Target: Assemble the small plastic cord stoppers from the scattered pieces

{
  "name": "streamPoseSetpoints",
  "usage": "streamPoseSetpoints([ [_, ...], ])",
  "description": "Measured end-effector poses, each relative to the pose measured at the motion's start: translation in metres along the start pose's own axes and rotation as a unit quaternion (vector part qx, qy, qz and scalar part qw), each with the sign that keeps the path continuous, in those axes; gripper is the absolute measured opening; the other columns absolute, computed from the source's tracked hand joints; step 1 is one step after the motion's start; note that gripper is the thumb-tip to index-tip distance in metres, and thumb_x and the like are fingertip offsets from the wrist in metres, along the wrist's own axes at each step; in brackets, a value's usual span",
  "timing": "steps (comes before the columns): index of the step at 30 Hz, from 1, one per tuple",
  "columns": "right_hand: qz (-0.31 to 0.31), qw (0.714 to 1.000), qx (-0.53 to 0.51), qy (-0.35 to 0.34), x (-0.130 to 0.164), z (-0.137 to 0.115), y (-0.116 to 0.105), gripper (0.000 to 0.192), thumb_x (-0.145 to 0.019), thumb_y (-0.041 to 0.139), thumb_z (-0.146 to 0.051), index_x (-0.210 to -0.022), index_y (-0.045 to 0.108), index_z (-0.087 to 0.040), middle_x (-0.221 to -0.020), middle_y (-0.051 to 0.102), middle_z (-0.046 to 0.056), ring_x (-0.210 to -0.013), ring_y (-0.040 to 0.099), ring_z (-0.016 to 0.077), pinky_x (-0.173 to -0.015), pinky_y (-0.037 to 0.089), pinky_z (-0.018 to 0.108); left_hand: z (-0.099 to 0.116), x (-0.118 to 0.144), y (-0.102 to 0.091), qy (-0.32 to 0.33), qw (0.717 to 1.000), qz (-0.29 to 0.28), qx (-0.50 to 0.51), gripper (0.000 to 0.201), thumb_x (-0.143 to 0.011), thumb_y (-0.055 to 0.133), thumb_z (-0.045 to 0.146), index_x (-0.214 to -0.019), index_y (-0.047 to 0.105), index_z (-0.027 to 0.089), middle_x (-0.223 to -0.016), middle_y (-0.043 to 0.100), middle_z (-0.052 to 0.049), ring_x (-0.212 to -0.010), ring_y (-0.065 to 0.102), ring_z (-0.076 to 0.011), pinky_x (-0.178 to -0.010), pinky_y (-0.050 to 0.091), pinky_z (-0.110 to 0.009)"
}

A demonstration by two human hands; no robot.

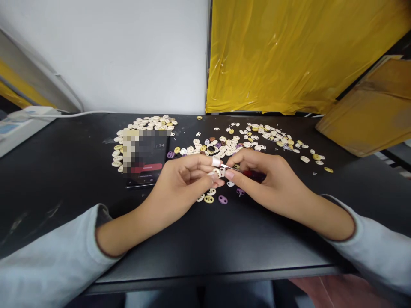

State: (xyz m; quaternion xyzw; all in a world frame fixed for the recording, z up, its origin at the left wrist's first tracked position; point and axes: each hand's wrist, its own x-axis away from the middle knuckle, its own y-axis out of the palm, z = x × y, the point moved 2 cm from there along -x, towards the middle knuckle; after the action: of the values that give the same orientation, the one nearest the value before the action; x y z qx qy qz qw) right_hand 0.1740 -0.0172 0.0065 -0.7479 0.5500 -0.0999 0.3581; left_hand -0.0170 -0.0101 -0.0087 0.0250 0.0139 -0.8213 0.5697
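Here, left hand (184,179) pinching white bead (217,172)

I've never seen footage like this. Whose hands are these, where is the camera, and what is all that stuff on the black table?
There is no machine here: a person wears a camera on the head, looking down at their own hands. The left hand pinches a small white button-like piece. The right hand holds a thin tool against it. On the black table lie scattered small pieces, white, yellow and purple, with a denser pile behind a phone. Yellow plastic sheeting hangs behind.
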Motion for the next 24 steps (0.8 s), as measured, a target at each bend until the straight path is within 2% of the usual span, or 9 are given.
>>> streamPoseSetpoints([
  [4,0.008,1.0,-0.015,-0.024,0.0,-0.001,0.002,0.013,-0.092,0.061,-0.027,-0.084,0.067,-0.018,-0.073,0.066,0.0,-0.063,0.055,0.0114,-0.06,0.041,0.023,0.0,0.0,0.001,0.019,0.999,-0.013,-0.039,0.016,-0.08,0.075,0.02,-0.093,0.067,0.016,-0.088,0.077,-0.005,-0.086,0.075,-0.02,-0.078,0.06,-0.028],
  [7,0.021,1.0,-0.003,-0.008,-0.002,-0.001,-0.004,0.014,-0.091,0.062,-0.025,-0.081,0.067,-0.018,-0.07,0.065,0.0,-0.063,0.055,0.012,-0.06,0.042,0.024,0.003,0.0,-0.002,0.052,0.994,-0.004,-0.1,0.01,-0.084,0.071,0.02,-0.094,0.069,0.017,-0.093,0.076,-0.005,-0.09,0.073,-0.0192,-0.082,0.057,-0.028],
  [9,0.019,1.0,0.013,0.013,-0.005,0.003,-0.009,0.013,-0.089,0.064,-0.025,-0.078,0.067,-0.018,-0.07,0.066,0.0,-0.062,0.055,0.0121,-0.059,0.042,0.025,0.006,0.0,-0.006,0.082,0.98,-0.005,-0.181,0.008,-0.086,0.068,0.019,-0.093,0.071,0.018,-0.095,0.075,-0.004,-0.091,0.071,-0.0186,-0.083,0.054,-0.028],
  [12,-0.03,0.997,0.048,0.044,-0.009,0.013,-0.014,0.011,-0.084,0.067,-0.024,-0.074,0.069,-0.019,-0.066,0.064,-0.001,-0.058,0.053,0.0116,-0.055,0.04,0.025,0.009,0.001,-0.009,0.12,0.946,-0.033,-0.299,0.011,-0.087,0.062,0.014,-0.089,0.071,0.02,-0.091,0.074,-0.001,-0.088,0.067,-0.0176,-0.082,0.049,-0.028],
  [14,-0.051,0.995,0.074,0.051,-0.01,0.02,-0.015,0.007,-0.082,0.067,-0.023,-0.076,0.07,-0.019,-0.062,0.061,-0.002,-0.055,0.052,0.0114,-0.053,0.038,0.025,0.009,0.002,-0.01,0.141,0.929,-0.052,-0.338,0.015,-0.086,0.059,0.011,-0.088,0.071,0.021,-0.088,0.073,0.0,-0.084,0.066,-0.017,-0.079,0.048,-0.028],
  [18,-0.044,0.994,0.085,0.045,-0.009,0.026,-0.015,0.008,-0.082,0.067,-0.023,-0.089,0.07,-0.02,-0.061,0.06,-0.004,-0.053,0.052,0.0116,-0.053,0.038,0.025,0.009,0.002,-0.011,0.168,0.918,-0.049,-0.355,0.017,-0.087,0.057,0.012,-0.095,0.069,0.021,-0.092,0.073,-0.002,-0.089,0.066,-0.019,-0.083,0.048,-0.029],
  [21,-0.025,0.996,0.079,0.015,-0.011,0.024,-0.015,0.01,-0.085,0.065,-0.024,-0.093,0.07,-0.02,-0.077,0.069,0.001,-0.063,0.057,0.0138,-0.06,0.043,0.026,0.009,0.001,-0.015,0.168,0.927,-0.023,-0.333,0.017,-0.088,0.057,0.014,-0.099,0.068,0.022,-0.101,0.073,-0.003,-0.097,0.066,-0.0206,-0.089,0.048,-0.03],
  [24,-0.017,0.995,0.097,-0.029,-0.02,0.021,-0.011,0.015,-0.09,0.06,-0.025,-0.099,0.071,-0.021,-0.092,0.073,0.003,-0.074,0.061,0.0154,-0.068,0.045,0.027,0.008,-0.001,-0.02,0.146,0.945,0.003,-0.291,0.019,-0.089,0.056,0.013,-0.103,0.067,0.022,-0.105,0.072,-0.003,-0.097,0.065,-0.0195,-0.088,0.048,-0.03],
])
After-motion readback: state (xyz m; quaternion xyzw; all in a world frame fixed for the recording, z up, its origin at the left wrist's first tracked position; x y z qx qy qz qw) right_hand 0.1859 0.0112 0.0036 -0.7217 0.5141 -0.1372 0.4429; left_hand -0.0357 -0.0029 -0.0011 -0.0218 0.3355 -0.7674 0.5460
